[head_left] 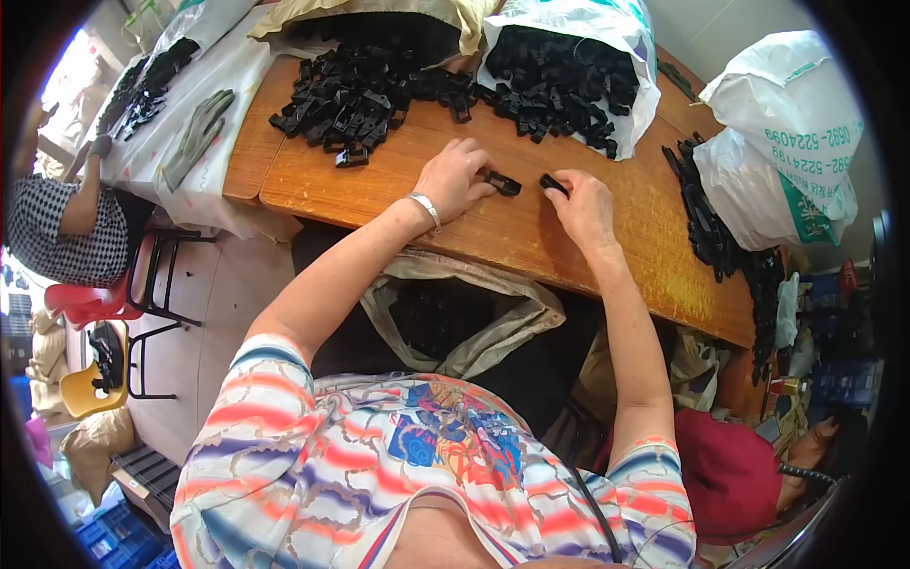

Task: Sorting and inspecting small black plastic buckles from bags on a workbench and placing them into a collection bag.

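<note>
My left hand rests on the wooden table with its fingers pinching a small black plastic clip. A silver bracelet sits on that wrist. My right hand lies just to the right, its fingertips closed on another small black plastic piece. The two pieces are a short gap apart. A heap of black plastic parts lies beyond my left hand.
A white bag full of black parts lies open at the back. More white bags and black strips are at the right. An open beige bag hangs under the table edge. Grey gloves lie on a covered table at left, by a seated person.
</note>
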